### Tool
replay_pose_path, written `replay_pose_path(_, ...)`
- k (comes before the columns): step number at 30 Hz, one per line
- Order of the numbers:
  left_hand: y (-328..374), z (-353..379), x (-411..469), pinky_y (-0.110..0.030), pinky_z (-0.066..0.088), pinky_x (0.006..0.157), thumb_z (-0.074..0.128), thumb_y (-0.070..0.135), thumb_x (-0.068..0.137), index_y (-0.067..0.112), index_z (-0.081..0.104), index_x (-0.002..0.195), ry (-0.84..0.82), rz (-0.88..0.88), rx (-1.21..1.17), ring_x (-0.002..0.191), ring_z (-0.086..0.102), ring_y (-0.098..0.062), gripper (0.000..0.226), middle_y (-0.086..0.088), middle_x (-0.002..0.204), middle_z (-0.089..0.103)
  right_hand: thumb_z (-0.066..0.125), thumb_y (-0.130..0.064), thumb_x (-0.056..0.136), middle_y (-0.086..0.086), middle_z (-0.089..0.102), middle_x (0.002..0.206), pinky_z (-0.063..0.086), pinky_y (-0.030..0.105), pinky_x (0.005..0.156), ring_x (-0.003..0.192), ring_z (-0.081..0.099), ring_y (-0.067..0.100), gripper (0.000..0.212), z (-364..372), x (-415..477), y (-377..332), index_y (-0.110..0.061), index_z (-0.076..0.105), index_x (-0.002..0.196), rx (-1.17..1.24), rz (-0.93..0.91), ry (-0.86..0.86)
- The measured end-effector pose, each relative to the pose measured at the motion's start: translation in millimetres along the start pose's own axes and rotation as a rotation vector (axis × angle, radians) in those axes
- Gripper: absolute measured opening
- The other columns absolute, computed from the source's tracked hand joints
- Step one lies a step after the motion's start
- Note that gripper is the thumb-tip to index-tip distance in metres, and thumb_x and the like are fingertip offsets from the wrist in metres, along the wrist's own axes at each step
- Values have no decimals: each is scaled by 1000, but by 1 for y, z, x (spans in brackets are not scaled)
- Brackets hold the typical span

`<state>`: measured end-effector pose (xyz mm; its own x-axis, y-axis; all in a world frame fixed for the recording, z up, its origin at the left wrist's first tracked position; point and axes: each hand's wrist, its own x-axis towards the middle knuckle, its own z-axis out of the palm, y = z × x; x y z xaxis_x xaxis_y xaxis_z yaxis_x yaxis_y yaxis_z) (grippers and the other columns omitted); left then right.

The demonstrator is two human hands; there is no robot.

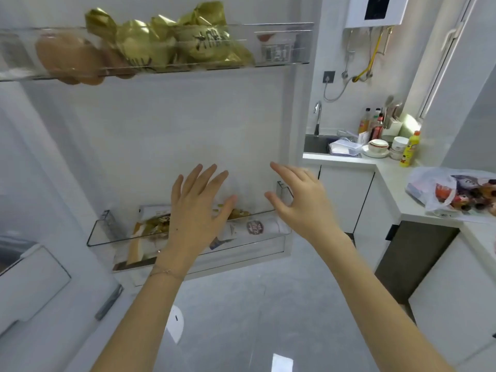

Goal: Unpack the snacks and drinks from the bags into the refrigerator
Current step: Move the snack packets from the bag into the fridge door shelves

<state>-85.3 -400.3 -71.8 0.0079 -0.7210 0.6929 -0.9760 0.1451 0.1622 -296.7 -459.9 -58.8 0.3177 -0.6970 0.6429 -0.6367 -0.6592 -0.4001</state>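
The open refrigerator door (166, 135) fills the middle of the view. Its lower clear door shelf (107, 234) holds flat snack packets (150, 224) and a white pack with a round label (255, 227). My left hand (197, 210) hovers in front of that shelf with fingers spread and holds nothing. My right hand (298, 200) hangs beside the shelf's right end, fingers relaxed and apart, also empty. The upper door shelf (284, 44) carries gold-wrapped snacks (166, 41) and a bagged bun (67, 59). A plastic bag of snacks (453, 193) lies on the counter at right.
The white counter (389, 173) runs along the right with a sink (316, 145), bowls, sauce bottles and a yellow bottle (409, 150). White cabinets stand below it. A refrigerator drawer (29, 285) juts out at lower left. Grey floor (268, 304) lies beneath my arms.
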Motion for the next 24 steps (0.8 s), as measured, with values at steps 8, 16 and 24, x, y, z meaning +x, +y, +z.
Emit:
replay_pose_path(8,123,58,45,-51,22,115,46,51,95,19,56,135,133,171,-118,141,36,-26,53,-2,145,49,57,-48,89,-4,37,152,20,44,117,145,22,21,66,-77,-31,103,-30,34,149,-128,92,34)
replay_pose_path(16,268,162,77,-55,16,117,41,56,94,23,45,144,-62,305,-201,147,22,-26,61,-5,153,38,56,-52,90,-1,16,160,5,45,119,148,5,23,74,-172,-80,228,-38,17,152,-347,354,-18)
replay_pose_path(24,387,258,112,-54,9,119,34,63,92,28,35,149,-242,445,-279,149,13,-26,67,-4,159,27,53,-56,89,-3,11,162,8,49,118,148,4,26,78,-250,-126,335,-40,10,153,-513,639,31)
